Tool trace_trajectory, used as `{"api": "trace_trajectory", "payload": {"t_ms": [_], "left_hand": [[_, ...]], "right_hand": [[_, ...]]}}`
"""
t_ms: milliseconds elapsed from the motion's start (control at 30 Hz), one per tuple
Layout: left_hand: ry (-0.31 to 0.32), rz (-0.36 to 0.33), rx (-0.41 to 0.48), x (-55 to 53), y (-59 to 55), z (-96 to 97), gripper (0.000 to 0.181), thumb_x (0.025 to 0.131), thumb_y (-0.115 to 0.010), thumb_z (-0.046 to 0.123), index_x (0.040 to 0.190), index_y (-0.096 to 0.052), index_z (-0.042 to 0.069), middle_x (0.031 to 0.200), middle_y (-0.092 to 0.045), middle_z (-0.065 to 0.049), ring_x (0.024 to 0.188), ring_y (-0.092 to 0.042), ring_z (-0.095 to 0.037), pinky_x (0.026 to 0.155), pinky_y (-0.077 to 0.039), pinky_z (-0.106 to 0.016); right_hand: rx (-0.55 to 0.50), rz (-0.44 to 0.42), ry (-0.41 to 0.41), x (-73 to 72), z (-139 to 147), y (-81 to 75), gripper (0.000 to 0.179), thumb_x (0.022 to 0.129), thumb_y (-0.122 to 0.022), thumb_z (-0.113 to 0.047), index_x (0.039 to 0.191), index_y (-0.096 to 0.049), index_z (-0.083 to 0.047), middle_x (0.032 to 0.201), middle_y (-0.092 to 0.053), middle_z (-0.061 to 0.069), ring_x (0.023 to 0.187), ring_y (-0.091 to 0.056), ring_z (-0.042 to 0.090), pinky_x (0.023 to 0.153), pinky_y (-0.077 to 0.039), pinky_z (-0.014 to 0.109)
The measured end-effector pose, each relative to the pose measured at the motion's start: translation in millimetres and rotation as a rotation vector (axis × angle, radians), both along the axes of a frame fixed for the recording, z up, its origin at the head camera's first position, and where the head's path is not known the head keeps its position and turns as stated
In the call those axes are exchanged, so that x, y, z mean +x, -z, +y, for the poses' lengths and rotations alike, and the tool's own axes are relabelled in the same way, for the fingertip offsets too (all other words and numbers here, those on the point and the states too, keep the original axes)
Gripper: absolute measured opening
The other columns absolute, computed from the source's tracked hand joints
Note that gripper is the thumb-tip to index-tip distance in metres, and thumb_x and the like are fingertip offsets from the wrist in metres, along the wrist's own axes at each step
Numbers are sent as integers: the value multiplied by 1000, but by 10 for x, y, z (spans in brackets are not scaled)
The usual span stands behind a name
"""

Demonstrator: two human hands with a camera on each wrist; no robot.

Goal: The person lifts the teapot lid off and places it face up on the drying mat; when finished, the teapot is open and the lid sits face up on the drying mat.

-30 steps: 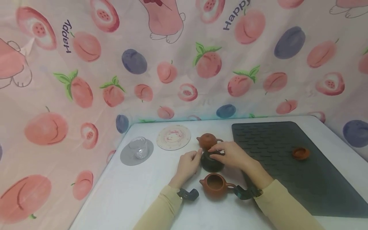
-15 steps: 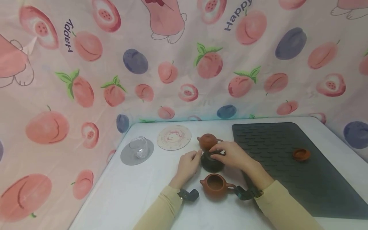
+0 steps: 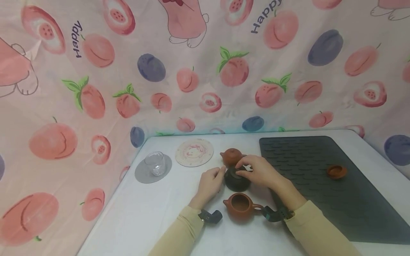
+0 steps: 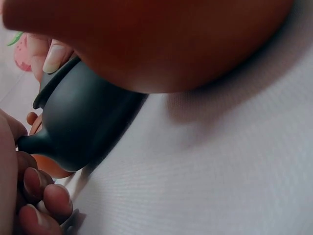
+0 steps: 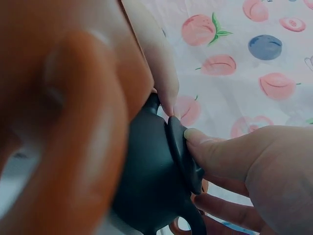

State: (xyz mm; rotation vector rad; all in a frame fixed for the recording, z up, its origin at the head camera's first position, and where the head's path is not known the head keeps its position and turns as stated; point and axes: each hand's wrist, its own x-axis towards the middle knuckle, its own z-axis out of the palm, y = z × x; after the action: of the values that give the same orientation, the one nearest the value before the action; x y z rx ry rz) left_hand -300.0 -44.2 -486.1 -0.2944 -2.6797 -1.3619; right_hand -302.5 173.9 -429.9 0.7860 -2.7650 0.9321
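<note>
In the head view, my left hand (image 3: 209, 183) is at the left side of a black teapot (image 3: 235, 183). The left wrist view shows that hand's thumb and curled fingers pinching the pot's spout (image 4: 35, 143). My right hand (image 3: 260, 171) reaches over from the right, its thumb and fingers gripping the black lid (image 5: 182, 152) at the pot's mouth. Whether the lid sits fully down cannot be told. Close in front stands a lidless reddish-brown teapot (image 3: 241, 214), its handle to the right. A smaller lidded brown teapot (image 3: 231, 156) stands just behind the black one.
A dark ridged mat (image 3: 307, 209) covers the table's right side, with a brown lid (image 3: 336, 172) lying on it. At the back left, a glass cup (image 3: 155, 164) stands on a grey coaster (image 3: 141, 175), beside a round patterned mat (image 3: 193, 153). Printed cloth (image 3: 205, 81) hangs behind.
My right hand has shifted slightly up and to the right at the black lid. The left hand stays at the spout, and the other things keep their places.
</note>
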Motion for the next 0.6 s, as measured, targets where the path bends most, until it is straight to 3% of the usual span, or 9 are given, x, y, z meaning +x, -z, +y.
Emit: {"api": "trace_trajectory", "payload": {"t_ms": [600], "left_hand": [[-2,3,8,7,-17,-6,53,107,-46,51,67,-52,17,51,-53,5,48,-53,-15,49,-38,-30]], "right_hand": [[-67,-35,24,-18,43,-34,9,92,-80,-21,96,-73,-18,114,-72,3,106,-67,22,85,-57,41]]}}
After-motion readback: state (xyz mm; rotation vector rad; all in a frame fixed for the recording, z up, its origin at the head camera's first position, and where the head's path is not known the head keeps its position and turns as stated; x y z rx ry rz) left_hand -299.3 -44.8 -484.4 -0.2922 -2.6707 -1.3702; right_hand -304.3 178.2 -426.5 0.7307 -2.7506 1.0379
